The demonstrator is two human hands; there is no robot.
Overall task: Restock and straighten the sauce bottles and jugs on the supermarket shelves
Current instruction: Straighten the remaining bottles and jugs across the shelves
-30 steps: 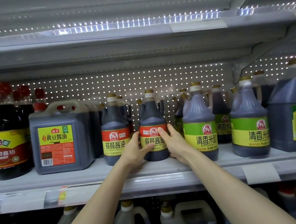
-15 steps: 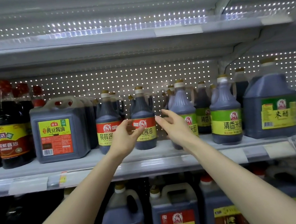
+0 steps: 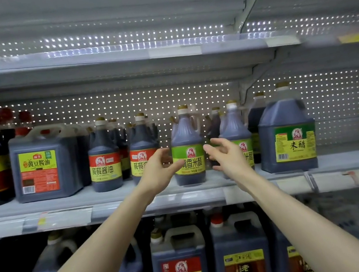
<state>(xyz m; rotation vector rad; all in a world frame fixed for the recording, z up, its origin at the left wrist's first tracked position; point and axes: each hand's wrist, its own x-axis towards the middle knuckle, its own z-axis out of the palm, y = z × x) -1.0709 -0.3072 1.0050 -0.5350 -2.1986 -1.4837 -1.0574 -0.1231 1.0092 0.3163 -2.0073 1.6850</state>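
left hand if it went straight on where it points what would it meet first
Probably the green-labelled bottle, at its left side; the left hand seems short of it, depth unclear.

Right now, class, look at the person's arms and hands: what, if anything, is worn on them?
The left hand and right hand are bare, without gloves, rings or a watch. The left forearm and right forearm are bare too; no sleeve in view.

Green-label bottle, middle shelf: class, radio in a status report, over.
Left hand open, right hand open, flanking it, no grip. Green-label bottle upright at shelf front. Red-label bottle and second green-label bottle crowd either side.
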